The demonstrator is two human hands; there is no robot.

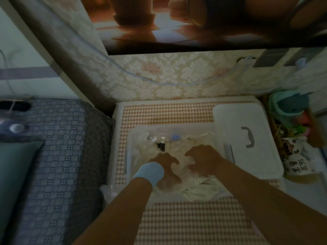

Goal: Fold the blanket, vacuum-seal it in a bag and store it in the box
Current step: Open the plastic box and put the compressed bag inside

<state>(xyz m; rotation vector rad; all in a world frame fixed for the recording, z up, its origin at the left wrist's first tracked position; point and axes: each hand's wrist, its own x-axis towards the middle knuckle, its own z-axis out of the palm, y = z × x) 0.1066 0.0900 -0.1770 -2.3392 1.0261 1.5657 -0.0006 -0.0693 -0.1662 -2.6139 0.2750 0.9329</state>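
A clear plastic box (131,138) stands on a houndstooth mat in front of me. Inside it lies the sealed bag (198,187) with the white blanket, crumpled and shiny, with a blue clip and a black valve (161,145) near its far end. My left hand (165,160), with a light-blue band on the wrist, presses down on the bag with spread fingers. My right hand (203,159) presses on it beside the left, fingers spread too. The near end of the bag bulges over the box's front edge.
The white box lid (247,144) with a grey handle lies to the right, partly against the box. A bed with a grey patterned cover (62,156) fills the left. Clutter and a printed bag (295,161) sit at the far right. A wallpapered wall stands behind.
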